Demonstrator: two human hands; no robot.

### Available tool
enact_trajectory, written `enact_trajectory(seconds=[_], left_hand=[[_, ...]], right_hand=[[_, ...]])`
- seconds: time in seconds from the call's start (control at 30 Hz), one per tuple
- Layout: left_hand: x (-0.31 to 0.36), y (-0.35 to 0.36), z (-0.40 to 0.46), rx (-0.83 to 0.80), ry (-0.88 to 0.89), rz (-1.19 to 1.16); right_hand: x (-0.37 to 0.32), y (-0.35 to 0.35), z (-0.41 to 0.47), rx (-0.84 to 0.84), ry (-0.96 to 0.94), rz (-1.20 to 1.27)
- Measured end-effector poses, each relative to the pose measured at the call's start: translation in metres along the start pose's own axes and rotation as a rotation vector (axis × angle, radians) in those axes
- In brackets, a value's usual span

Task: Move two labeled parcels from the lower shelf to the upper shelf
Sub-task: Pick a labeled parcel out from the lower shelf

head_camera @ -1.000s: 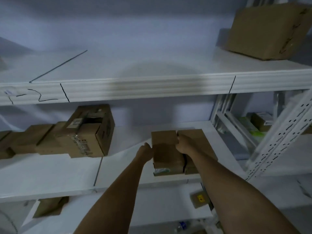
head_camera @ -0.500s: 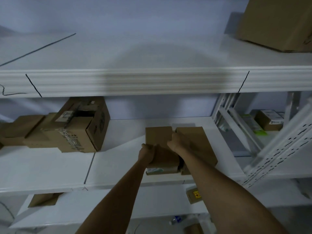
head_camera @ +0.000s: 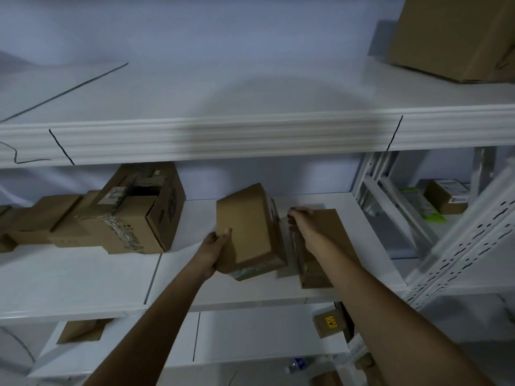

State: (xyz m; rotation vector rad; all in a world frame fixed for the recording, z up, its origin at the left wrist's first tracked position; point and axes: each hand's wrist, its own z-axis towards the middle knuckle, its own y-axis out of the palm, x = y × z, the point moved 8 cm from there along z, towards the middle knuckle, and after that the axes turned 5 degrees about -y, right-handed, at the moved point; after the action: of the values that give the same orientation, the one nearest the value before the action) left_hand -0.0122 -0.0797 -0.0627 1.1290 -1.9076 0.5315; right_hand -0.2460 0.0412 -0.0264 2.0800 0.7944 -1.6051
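1. Gripping the first parcel, my left hand tilts it off the lower shelf.
2. My right hand clasps the second parcel (resting there).
3. Nothing has reached the upper shelf yet.

Right hand hides the second parcel, possibly gripping it.

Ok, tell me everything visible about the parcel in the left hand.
The left parcel is a plain brown cardboard box, tilted with its far end raised off the lower shelf. A label shows on its right side and pale tape on its near end. The left hand grips its near-left corner, thumb on top.
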Motion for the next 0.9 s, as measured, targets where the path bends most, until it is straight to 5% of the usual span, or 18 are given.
enact_trajectory(seconds=[0.23,0.4,0.53,0.7,0.9], left_hand=[[-0.010,0.024,-0.024,-0.219,-0.101,-0.084],[0.005,0.029,-0.022,-0.006,0.028,0.296],[0.019,0.062,-0.041,-0.059,0.135,0.407],[0.028,0.067,-0.050,-0.255,0.193,0.125],[0.015,0.045,-0.048,-0.659,0.013,-0.528]], right_hand=[[0.027,0.045,-0.036,-0.443,0.274,0.426],[0.037,0.031,-0.038,-0.354,0.314,0.328],[0.029,0.036,-0.044,-0.317,0.280,0.242],[0.005,0.038,-0.050,-0.279,0.144,0.162],[-0.016,-0.003,-0.040,-0.086,-0.127,0.157]])
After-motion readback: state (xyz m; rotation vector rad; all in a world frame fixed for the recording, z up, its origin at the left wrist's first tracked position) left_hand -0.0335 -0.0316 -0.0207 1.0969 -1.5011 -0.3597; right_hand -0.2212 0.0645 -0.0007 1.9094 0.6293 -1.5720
